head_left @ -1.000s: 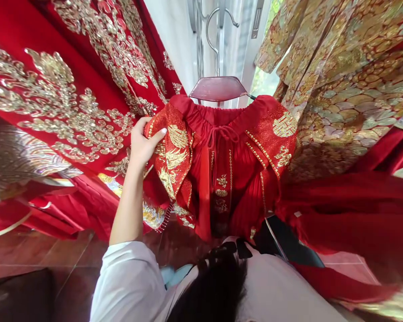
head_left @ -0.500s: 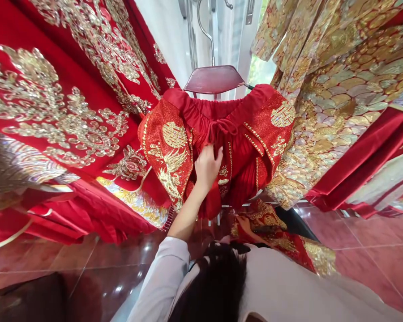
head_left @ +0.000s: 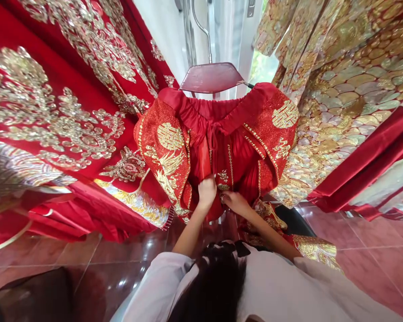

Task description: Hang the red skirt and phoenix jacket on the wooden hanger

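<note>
Red skirt (head_left: pixel 246 163), one, gathered waist, pleated front, gold embroidery and beaded edging on its side panels: suspended from a dark red hanger (head_left: pixel 211 78), waistband below the hanger's lower edge, upper corners just outside the hanger's left and right ends. Drawstring (head_left: pixel 213 138), thin, red: middle of the waistband, hanging down the front. Red strap (head_left: pixel 205 158), one, flat: running down from beneath the waistband's middle into the left hand (head_left: pixel 207 191). Left hand: closed, fingers wrapped round the red strap, in front of the skirt's lower half. Right hand (head_left: pixel 235 202): fingers bent close together, at the skirt's embroidered front band, just beside the left hand; whether anything is pinched cannot be told. Beaded red gown (head_left: pixel 80 85), one: hanging along the skirt's left edge. Scale-patterned gold garment (head_left: pixel 336 107), one: hanging along the skirt's right edge. Gold-and-red cloth (head_left: pixel 317 251): below the skirt's lower right corner, partly behind the right forearm (head_left: pixel 273 235), beside a black item (head_left: pixel 297 220), kind unclear. Floor (head_left: pixel 366 268): reddish glossy tiles, pale joints
</note>
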`<state>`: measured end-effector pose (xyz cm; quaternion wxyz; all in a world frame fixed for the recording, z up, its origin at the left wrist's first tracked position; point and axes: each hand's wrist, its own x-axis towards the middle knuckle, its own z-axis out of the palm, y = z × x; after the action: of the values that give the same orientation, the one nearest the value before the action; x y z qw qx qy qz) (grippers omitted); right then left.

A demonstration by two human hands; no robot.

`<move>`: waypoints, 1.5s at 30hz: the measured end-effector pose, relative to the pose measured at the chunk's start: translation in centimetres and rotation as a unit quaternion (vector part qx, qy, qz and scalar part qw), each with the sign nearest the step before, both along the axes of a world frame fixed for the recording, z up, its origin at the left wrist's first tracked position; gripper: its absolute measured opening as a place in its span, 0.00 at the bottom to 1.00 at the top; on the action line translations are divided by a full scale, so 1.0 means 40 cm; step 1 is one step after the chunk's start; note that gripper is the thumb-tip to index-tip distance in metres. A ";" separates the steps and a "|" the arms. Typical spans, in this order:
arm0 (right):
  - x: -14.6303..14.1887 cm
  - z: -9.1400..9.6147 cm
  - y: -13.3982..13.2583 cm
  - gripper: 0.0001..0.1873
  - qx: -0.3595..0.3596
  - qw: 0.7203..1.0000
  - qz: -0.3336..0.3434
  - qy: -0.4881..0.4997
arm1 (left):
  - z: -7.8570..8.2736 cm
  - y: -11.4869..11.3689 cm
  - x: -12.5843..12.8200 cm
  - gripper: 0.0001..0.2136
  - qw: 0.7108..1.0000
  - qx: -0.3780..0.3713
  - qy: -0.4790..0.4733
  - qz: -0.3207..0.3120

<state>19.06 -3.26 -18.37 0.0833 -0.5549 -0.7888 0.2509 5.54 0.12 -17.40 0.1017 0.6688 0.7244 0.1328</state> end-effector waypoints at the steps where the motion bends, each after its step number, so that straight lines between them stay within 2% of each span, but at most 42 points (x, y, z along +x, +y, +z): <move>1: 0.005 0.039 0.022 0.18 0.055 0.998 -0.003 0.036 | -0.033 -0.015 0.005 0.14 1.000 -0.020 -0.003 -0.002; 2: 0.013 0.083 0.041 0.19 0.138 0.986 -0.004 0.088 | -0.059 -0.029 0.010 0.14 1.000 -0.031 -0.006 -0.002; 4: 0.033 0.181 0.078 0.20 0.331 0.926 0.014 0.179 | -0.085 -0.050 0.017 0.14 0.999 -0.045 -0.009 -0.001; 6: 0.051 0.274 0.115 0.19 0.457 0.866 0.053 0.194 | -0.064 -0.058 0.016 0.14 0.999 -0.048 -0.010 -0.005; 7: 0.056 0.314 0.134 0.20 0.489 0.851 0.072 0.180 | -0.035 -0.057 0.012 0.14 0.999 -0.046 -0.012 -0.010; 9: 0.058 0.372 0.176 0.21 0.508 0.845 0.099 0.132 | 0.050 -0.048 -0.003 0.15 0.999 0.001 -0.023 -0.036; 10: 0.055 0.390 0.196 0.22 0.506 0.849 0.107 0.108 | 0.102 -0.041 -0.011 0.16 0.997 0.046 -0.031 -0.057; 11: 0.051 0.401 0.214 0.22 0.501 0.854 0.111 0.087 | 0.156 -0.032 -0.019 0.16 0.985 0.140 -0.040 -0.089; 12: 0.046 0.406 0.229 0.22 0.497 0.858 0.113 0.070 | 0.209 -0.022 -0.026 0.15 0.966 0.228 -0.040 -0.117; 14: 0.038 0.405 0.251 0.22 0.492 0.862 0.109 0.046 | 0.301 0.003 -0.034 0.15 0.929 0.348 -0.028 -0.120; 16: 0.032 0.394 0.258 0.21 0.494 0.863 0.097 0.031 | 0.359 0.029 -0.036 0.17 0.915 0.386 -0.008 -0.115; 17: 0.031 0.388 0.258 0.20 0.498 0.862 0.089 0.025 | 0.373 0.041 -0.036 0.17 0.915 0.386 0.005 -0.116; 19: 0.030 0.376 0.255 0.19 0.509 0.857 0.075 0.021 | 0.377 0.057 -0.039 0.14 0.918 0.376 0.025 -0.124; 23: 0.037 0.356 0.251 0.15 0.521 0.848 0.088 0.025 | 0.337 0.053 -0.056 0.09 0.917 0.368 0.036 -0.151; 28: 0.044 0.325 0.229 0.14 0.482 0.859 0.172 0.001 | 0.299 0.025 -0.083 0.12 0.920 0.318 0.058 -0.220; 34: 0.030 0.250 0.127 0.11 0.459 0.839 0.289 -0.040 | 0.285 0.022 -0.125 0.14 0.921 0.278 0.075 -0.264; 36: 0.019 0.222 0.091 0.12 0.411 0.846 0.332 -0.068 | 0.285 0.021 -0.133 0.14 0.920 0.277 0.077 -0.265; 38: 0.007 0.202 0.061 0.14 0.333 0.868 0.350 -0.114 | 0.286 0.019 -0.135 0.13 0.919 0.282 0.074 -0.266; 42: -0.001 0.195 0.038 0.22 0.166 0.928 0.259 -0.212 | 0.279 0.016 -0.128 0.10 0.912 0.313 0.040 -0.262; 44: 0.006 0.198 0.052 0.21 0.081 0.941 0.238 -0.227 | 0.274 0.016 -0.124 0.07 0.910 0.327 0.028 -0.254; 45: 0.011 0.198 0.065 0.19 0.029 0.938 0.257 -0.230 | 0.273 0.017 -0.121 0.06 0.911 0.331 0.026 -0.246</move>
<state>19.51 -0.67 -10.46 -0.1516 -0.3730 -0.9091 0.1067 0.69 0.79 -6.49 -0.1153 0.8241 0.4539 0.3187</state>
